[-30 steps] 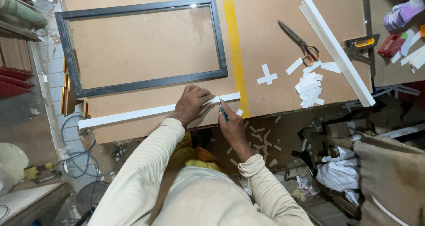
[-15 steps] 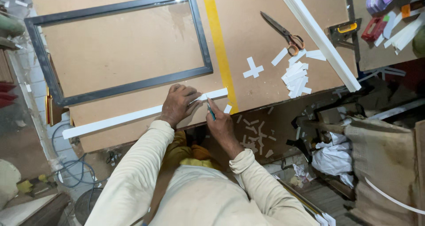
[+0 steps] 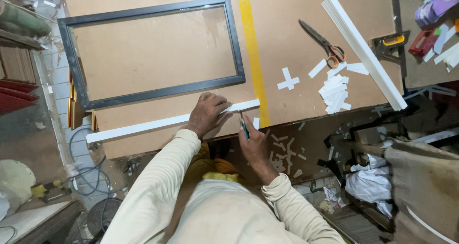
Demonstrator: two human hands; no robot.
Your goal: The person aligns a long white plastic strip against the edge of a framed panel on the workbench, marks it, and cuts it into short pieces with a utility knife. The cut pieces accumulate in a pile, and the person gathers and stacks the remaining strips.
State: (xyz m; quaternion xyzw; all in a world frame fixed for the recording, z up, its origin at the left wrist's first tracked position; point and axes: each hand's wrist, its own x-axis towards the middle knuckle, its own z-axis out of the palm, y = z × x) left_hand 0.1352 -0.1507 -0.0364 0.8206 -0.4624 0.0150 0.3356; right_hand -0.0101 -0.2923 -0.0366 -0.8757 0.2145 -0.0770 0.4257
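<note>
A long white strip [image 3: 143,127] lies along the near edge of a brown board table [image 3: 296,43]. My left hand [image 3: 208,114] presses down on the strip near its right end. My right hand [image 3: 252,141] holds a thin green-handled tool [image 3: 244,124], a pen or knife, with its tip at the strip's near edge. A dark grey rectangular frame [image 3: 234,48] lies flat just beyond the strip.
A yellow band [image 3: 251,53] runs across the board. To the right lie scissors [image 3: 321,42], a stack of long white strips [image 3: 363,50], a pile of short white pieces [image 3: 334,91] and a white cross shape [image 3: 288,79]. Offcuts litter the floor below the table edge.
The view has shifted a little; both hands stay on the strip's right end. The right hand has moved slightly along the strip with the tool.
</note>
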